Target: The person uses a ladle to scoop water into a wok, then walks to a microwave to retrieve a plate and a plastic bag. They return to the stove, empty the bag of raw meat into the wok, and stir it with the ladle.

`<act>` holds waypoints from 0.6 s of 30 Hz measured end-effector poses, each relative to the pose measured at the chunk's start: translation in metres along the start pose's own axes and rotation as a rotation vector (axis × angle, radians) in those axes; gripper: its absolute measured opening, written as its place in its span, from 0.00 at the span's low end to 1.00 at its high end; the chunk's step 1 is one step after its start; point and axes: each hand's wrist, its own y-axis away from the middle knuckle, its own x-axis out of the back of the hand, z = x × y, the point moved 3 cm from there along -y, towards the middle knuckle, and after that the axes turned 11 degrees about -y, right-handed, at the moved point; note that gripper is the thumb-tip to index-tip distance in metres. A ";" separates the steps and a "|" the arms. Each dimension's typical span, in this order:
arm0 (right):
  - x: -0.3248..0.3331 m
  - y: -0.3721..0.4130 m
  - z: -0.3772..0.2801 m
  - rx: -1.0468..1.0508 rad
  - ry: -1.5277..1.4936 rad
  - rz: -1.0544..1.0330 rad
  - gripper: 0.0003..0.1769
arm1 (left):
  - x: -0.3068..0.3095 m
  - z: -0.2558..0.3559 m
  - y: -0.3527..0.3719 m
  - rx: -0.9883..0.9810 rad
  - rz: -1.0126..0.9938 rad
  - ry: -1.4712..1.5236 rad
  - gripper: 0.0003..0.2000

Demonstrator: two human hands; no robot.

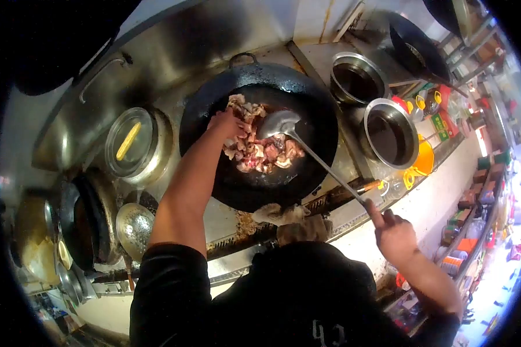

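Observation:
A large black wok point(318, 121) holds a heap of chopped raw-looking meat point(266, 156), reddish with pale pieces. My left hand point(228, 124) reaches into the wok, its fingers bent around pieces at the heap's left side; the fingertips are partly hidden among them. In my right hand point(395, 234) is the end of a long-handled metal wok spatula point(324, 165), outside the wok's front right rim. The spatula's head rests on or just over the top of the meat, right of my left hand.
Two metal pots of dark liquid, one farther back point(359, 61) and one nearer point(415, 136), stand at right. A lidded pot point(165, 147) with a yellow cob-like item on top and a perforated strainer point(135, 231) lie left. Cloths point(281, 214) lie before the wok; bottles point(408, 179) line the right edge.

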 end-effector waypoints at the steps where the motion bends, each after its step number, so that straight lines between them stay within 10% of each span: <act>1: -0.004 -0.006 -0.004 0.031 0.062 0.024 0.42 | -0.002 -0.003 -0.002 0.035 0.010 0.014 0.54; 18: 0.022 0.009 -0.004 0.145 -0.056 0.075 0.43 | -0.017 -0.003 -0.009 -0.049 -0.025 -0.006 0.42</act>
